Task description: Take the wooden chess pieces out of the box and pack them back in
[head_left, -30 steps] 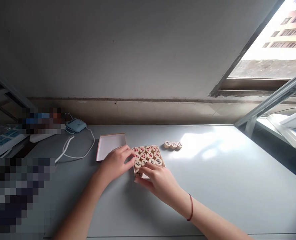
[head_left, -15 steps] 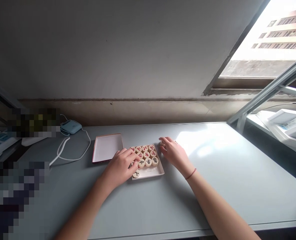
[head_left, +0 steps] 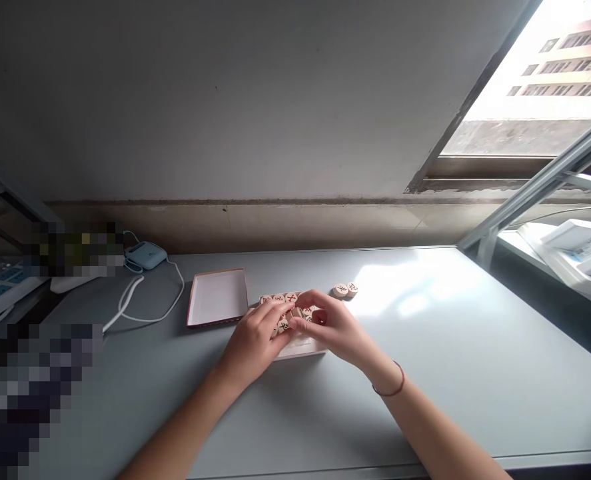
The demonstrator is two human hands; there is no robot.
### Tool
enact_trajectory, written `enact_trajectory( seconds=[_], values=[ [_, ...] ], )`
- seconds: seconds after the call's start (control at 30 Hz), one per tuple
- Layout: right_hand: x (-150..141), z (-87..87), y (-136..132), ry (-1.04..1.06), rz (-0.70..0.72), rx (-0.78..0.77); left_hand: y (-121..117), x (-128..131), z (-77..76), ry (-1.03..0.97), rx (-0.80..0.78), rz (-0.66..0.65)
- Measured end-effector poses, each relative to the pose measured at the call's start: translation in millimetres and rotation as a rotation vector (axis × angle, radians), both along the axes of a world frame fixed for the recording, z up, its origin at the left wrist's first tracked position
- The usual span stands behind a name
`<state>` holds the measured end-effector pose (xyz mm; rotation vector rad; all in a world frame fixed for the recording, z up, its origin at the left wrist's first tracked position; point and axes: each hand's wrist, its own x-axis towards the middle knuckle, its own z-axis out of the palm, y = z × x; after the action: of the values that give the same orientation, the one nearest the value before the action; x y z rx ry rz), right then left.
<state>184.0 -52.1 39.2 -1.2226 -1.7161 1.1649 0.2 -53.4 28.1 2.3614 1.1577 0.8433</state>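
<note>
A shallow white box (head_left: 302, 353) holds round wooden xiangqi pieces (head_left: 278, 299) in rows, marked with red and black characters. Above the box both hands meet at one xiangqi piece (head_left: 296, 312). My right hand (head_left: 332, 327) pinches it between thumb and fingers. From the other side, the fingers and thumb of my left hand (head_left: 260, 333) close on the same piece; their tips are partly hidden. Much of the box and its pieces is covered by the hands. Two loose pieces (head_left: 341, 290) lie side by side on the table behind my right hand.
Left of the box lies its lid (head_left: 218, 297), pale inside up, on the grey table (head_left: 445, 373). A light blue device (head_left: 146, 255) with a white cable (head_left: 162, 313) sits at the back left. A wall runs behind; a slanted metal frame (head_left: 530, 190) stands at right.
My right hand has moved left from the loose pieces to the box, bringing a xiangqi piece. My left hand has shifted slightly right to meet it. The two loose pieces are now uncovered.
</note>
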Motion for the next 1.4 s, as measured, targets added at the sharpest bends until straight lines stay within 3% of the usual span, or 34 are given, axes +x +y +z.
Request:
enact_trajectory(
  seconds=[0.13,0.37,0.6,0.83,1.1,1.4],
  values=[
    [1.8,-0.1,1.7,-0.020,0.014,0.003,0.3,-1.0,-0.1,0.028,-0.015,-0.007],
    [15.9,4.6,1.8,-0.241,-0.046,0.033,0.6,-3.7,4.1,0.167,-0.051,-0.052],
    [22.7,12.2,0.1,-0.446,0.062,0.089,-1.1,-0.8,4.6,0.285,-0.059,-0.107],
    [23.8,11.9,-3.5,-0.497,0.125,0.115,-2.5,-1.9,3.1,0.309,-0.080,-0.123],
    [17.8,12.7,-8.9,-0.584,0.225,0.026,-3.7,-2.7,2.6,0.380,-0.072,-0.121],
    [1.7,0.3,-11.8,-0.675,0.200,0.234,2.0,-14.2,14.5,0.350,-0.074,-0.101]
  ],
)
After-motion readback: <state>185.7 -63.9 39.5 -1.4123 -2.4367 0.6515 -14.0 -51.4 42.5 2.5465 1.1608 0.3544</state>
